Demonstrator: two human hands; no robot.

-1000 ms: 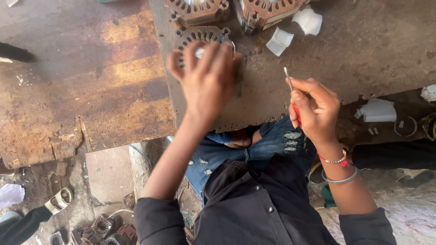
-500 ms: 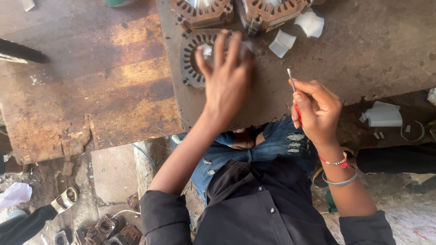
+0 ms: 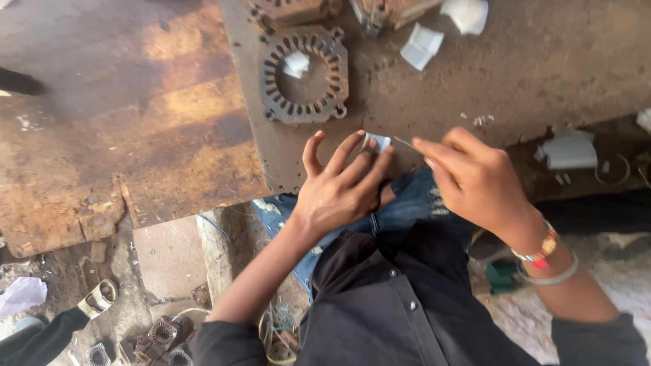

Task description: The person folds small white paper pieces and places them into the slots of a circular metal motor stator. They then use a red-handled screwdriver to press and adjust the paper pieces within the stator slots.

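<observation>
White paper slip [image 3: 377, 141] pinched at the fingertips of the left hand [image 3: 339, 190], just right of frame centre; other fingers spread, palm resting at the near edge of the metal plate [image 3: 529, 74]. Right hand [image 3: 475, 177] closed around a thin metal tool [image 3: 407, 144], tip pointing left and meeting the paper slip. Bangles and a thread band on the right wrist.

Above the hands, centre-top: round slotted stator core [image 3: 304, 73] lying flat on the plate, a small folded white paper piece [image 3: 296, 64] in its bore. Two more motor parts cut off by the top edge. Loose folded paper [image 3: 420, 46] upper right of the core, another at the top edge.

Left half of frame: worn wooden bench top [image 3: 122, 115], plate overlapping it.

Right edge, below the plate: white paper scraps [image 3: 568, 150]. Lower left, on the ground: small stator parts [image 3: 163, 333], tape roll [image 3: 100, 297]
</observation>
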